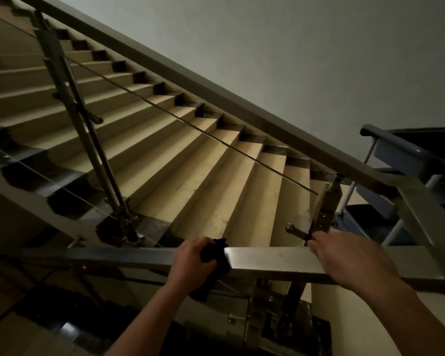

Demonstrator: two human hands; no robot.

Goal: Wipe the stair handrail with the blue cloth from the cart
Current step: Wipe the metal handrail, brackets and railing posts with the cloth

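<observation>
A flat steel handrail (267, 262) runs level across the lower part of the view, then turns at the right and climbs along the stairs. My left hand (190, 263) is closed around a dark blue cloth (217, 260) and presses it onto the level rail; part of the cloth hangs below the rail. My right hand (350, 260) lies on top of the rail to the right of the cloth, fingers spread flat, with nothing in it. The blue cart (406, 155) stands at the right, behind the rising rail.
Beige stone stairs (190, 155) rise to the upper left behind glass panels held by steel posts (88, 129). A steel clamp post (326, 209) stands just beyond my right hand. A plain pale wall fills the upper right. The light is dim.
</observation>
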